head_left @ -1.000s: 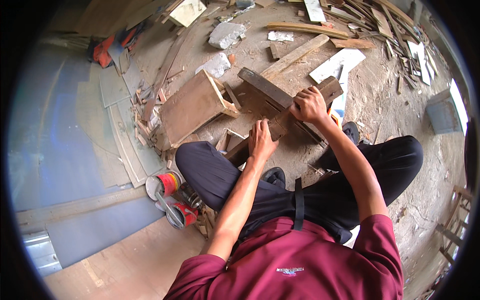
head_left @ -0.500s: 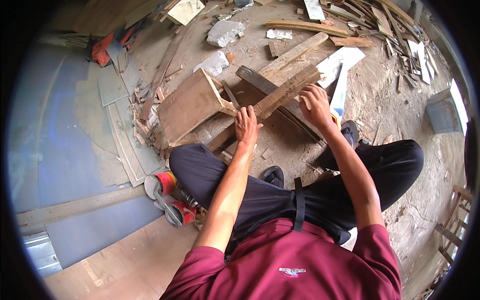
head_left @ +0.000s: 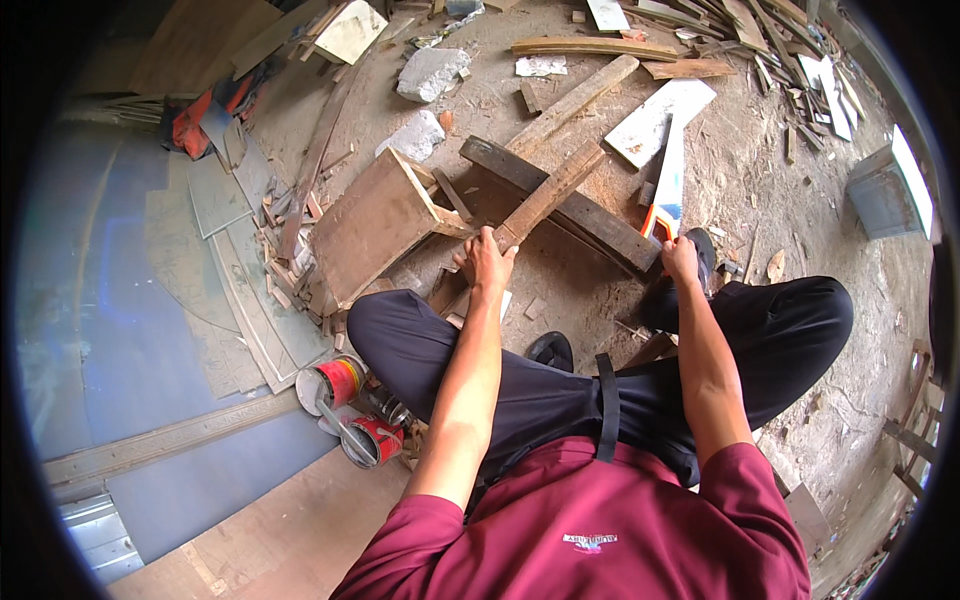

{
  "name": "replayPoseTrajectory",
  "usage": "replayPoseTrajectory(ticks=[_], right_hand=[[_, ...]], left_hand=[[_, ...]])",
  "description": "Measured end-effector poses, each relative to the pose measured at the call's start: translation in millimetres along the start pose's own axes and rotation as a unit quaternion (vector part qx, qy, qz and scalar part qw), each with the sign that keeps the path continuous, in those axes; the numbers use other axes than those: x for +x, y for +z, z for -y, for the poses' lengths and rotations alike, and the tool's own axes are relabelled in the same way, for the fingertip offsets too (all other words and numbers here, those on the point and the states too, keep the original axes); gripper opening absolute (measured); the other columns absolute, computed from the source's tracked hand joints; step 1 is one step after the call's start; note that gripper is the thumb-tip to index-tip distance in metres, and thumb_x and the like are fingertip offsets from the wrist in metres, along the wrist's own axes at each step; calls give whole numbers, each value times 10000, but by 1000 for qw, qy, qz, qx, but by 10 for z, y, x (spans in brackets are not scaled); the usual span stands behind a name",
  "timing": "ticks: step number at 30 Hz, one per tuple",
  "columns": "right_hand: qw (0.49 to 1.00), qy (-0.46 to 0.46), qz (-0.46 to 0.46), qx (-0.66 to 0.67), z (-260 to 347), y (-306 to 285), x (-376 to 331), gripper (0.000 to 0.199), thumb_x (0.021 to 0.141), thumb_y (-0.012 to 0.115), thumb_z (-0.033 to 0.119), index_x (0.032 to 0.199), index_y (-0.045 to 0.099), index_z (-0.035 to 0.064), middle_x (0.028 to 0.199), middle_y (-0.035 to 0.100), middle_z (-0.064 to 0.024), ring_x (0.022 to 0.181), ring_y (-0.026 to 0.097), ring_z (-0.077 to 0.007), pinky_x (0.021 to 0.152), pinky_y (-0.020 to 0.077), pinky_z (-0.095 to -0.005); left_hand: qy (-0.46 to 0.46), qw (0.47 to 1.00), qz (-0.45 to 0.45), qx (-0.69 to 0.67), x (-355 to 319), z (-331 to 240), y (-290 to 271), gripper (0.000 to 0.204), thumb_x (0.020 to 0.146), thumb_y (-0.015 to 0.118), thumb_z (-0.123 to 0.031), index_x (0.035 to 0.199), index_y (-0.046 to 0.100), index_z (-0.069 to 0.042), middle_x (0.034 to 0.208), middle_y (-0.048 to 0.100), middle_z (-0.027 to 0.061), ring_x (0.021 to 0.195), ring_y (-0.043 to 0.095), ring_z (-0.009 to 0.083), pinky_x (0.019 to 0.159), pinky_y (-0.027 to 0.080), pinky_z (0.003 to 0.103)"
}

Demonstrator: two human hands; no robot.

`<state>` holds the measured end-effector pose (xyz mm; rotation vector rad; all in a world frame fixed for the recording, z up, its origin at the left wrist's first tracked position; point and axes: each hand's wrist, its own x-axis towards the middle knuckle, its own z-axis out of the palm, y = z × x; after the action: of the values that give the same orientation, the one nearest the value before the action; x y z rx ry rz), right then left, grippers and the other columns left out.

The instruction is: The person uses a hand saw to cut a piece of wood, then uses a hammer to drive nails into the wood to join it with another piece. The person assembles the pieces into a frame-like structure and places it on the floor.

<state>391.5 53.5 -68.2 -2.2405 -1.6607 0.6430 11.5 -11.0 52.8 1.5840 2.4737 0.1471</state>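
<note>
My left hand (head_left: pixel 486 262) is closed around the near end of a short, worn wooden beam (head_left: pixel 552 192). This beam lies at a slant across a darker, thicker timber (head_left: pixel 560 205). Down by my right shoe, my right hand (head_left: pixel 680 259) has its fingers curled in at the orange-and-white handle of a handsaw (head_left: pixel 659 220). The saw's pale blade points away from me, and part of the grip is hidden by the hand. Just left of the beam, an open-sided wooden box (head_left: pixel 368 232) rests tilted on the ground.
Red paint cans (head_left: pixel 374 440) stand beside my left knee. A white board (head_left: pixel 662 120) and grey concrete lumps (head_left: pixel 432 75) lie beyond the timbers. Scrap wood (head_left: pixel 770 40) is heaped at the far right, near a pale blue bin (head_left: pixel 888 192). Flat sheets (head_left: pixel 130 300) cover the left side.
My right hand has left the far part of the beam and come down toward me to the saw handle. My left hand stays at the beam's near end. The view has shifted slightly.
</note>
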Motion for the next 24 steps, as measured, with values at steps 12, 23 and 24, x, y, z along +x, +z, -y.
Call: replayPoseTrajectory(ticks=[12,23,24], right_hand=[[987,-48,151,18,31,-32,27,443,816,650,199,1249,621,110,1170,650,-248,1133,614,-380,915,498,-440],[973,-68,213,57,-84,46,235,513,797,594,-1,1294,588,127,1100,683,-208,947,692,-317,784,564,-409],[974,-58,213,59,-85,29,243,576,768,610,-44,1313,568,140,1099,683,-200,880,715,-297,722,592,-408]], left_hand=[[2,984,4,-180,16,275,-47,616,705,855,-209,1215,591,14,1149,651,259,1104,618,392,947,487,439],[22,990,6,-141,39,436,138,539,743,828,-266,1180,612,-35,1071,688,231,1037,659,379,882,515,436],[25,989,8,-143,50,429,163,542,745,826,-271,1182,610,-33,1075,687,232,1044,655,380,886,514,440]])
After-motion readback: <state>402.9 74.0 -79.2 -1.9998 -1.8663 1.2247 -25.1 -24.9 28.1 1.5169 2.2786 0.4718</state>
